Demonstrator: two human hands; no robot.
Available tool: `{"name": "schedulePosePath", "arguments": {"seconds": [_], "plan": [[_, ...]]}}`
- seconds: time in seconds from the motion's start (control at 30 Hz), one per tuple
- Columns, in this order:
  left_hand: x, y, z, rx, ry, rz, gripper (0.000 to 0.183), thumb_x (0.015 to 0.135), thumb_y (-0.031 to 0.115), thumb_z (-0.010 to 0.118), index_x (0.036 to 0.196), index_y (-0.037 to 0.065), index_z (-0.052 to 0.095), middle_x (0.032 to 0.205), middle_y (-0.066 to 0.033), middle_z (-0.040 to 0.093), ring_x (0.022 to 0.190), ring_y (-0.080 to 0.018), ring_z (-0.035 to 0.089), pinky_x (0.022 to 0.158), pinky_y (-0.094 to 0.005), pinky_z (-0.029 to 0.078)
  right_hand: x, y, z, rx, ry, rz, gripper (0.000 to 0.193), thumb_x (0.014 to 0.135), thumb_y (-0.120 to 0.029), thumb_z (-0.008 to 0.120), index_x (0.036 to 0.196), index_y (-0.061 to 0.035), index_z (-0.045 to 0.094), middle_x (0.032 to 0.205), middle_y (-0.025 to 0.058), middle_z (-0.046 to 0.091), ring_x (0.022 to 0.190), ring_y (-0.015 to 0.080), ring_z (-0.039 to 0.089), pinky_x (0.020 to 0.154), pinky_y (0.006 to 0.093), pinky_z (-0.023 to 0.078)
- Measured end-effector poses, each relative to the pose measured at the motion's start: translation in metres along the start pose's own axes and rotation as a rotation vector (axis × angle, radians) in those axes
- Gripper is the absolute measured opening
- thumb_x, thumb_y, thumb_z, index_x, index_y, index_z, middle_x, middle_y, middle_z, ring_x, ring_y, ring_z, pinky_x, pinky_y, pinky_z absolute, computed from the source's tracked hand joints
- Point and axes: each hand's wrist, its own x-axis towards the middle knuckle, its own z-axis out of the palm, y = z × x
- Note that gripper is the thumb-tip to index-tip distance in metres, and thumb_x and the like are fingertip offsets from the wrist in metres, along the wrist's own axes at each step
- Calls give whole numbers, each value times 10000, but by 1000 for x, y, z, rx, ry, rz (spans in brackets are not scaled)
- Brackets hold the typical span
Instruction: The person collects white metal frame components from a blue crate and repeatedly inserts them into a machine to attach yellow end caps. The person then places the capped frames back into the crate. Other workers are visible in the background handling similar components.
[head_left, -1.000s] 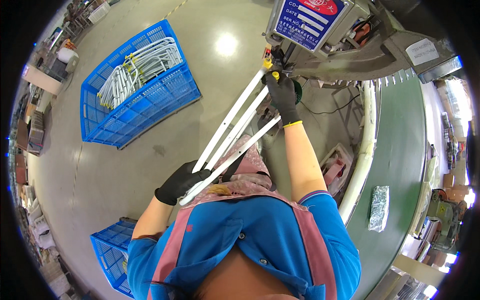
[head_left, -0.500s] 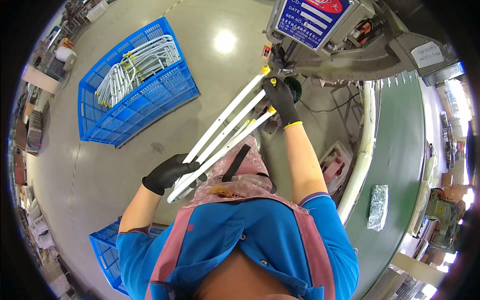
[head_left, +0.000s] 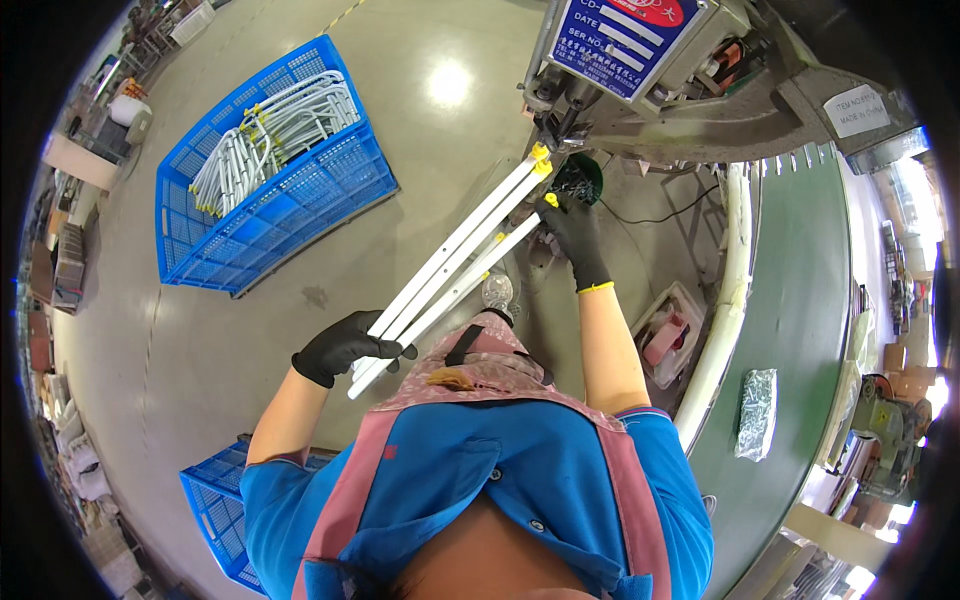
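My left hand [head_left: 345, 348], in a black glove, grips the near ends of three long white tubes [head_left: 455, 265] with yellow end caps. The tubes slant up and away toward the grey machine [head_left: 640, 70] ahead of me. At their far ends my right hand [head_left: 572, 228], also in a black glove, holds the lowest tube close to its yellow cap, just under the machine's head. The two upper tubes' yellow caps sit right by the machine's nozzle.
A blue crate [head_left: 265, 170] full of bent white tubes stands on the concrete floor at the left. Another blue crate [head_left: 215, 505] is by my left hip. A green conveyor belt [head_left: 800, 330] with a white rail runs along my right, carrying a small wrapped packet [head_left: 757, 413].
Both hands have moved the tube bundle up and to the right, so its yellow-capped ends now lie nearer the machine's head. My left hand has slid slightly down and left.
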Motion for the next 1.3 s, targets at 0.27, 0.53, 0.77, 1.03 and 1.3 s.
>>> {"name": "schedulePosePath", "arguments": {"seconds": [0.27, 0.53, 0.77, 1.03, 1.3], "plan": [[-4, 3, 27, -9, 14, 66, 474, 832, 132, 641, 1246, -29, 476, 989, -134, 661, 809, -176, 620, 760, -302, 495, -4, -46, -6, -67, 207, 28, 316, 803, -305, 674, 973, -40, 692, 732, 55, 672, 665, 132, 635, 638, 269, 495], [-14, 0, 40, 54, 143, 126, 528, 826, 270, 658, 1223, -38, 498, 1037, -148, 650, 942, -216, 626, 878, -335, 467, 10, -73, -8, 513, 199, -154, 296, 774, -100, 728, 1018, 48, 648, 909, 20, 668, 784, 86, 585, 727, 215, 462], [-5, -12, 44, 36, 234, 104, 472, 841, 230, 641, 1210, -33, 508, 999, -119, 642, 878, -177, 610, 825, -310, 471, 20, -70, -1, 484, 180, -163, 203, 794, -70, 688, 975, 22, 678, 868, 5, 664, 781, 78, 580, 719, 226, 456], [-10, -19, 47, -46, 264, 66, 513, 850, 267, 641, 1241, -33, 496, 1064, -132, 626, 963, -200, 600, 889, -314, 444, 15, -75, -1, 571, 90, -110, 242, 782, -70, 710, 1005, 18, 671, 902, 13, 665, 792, 76, 580, 727, 222, 462], [-9, -14, 57, -59, 298, 70, 514, 852, 253, 636, 1245, -42, 488, 1108, -139, 607, 991, -203, 584, 901, -322, 434, 26, -71, 1, 605, 28, -146, 229, 768, -94, 745, 958, 3, 662, 902, 30, 677, 807, 79, 602, 741, 222, 468]]}}
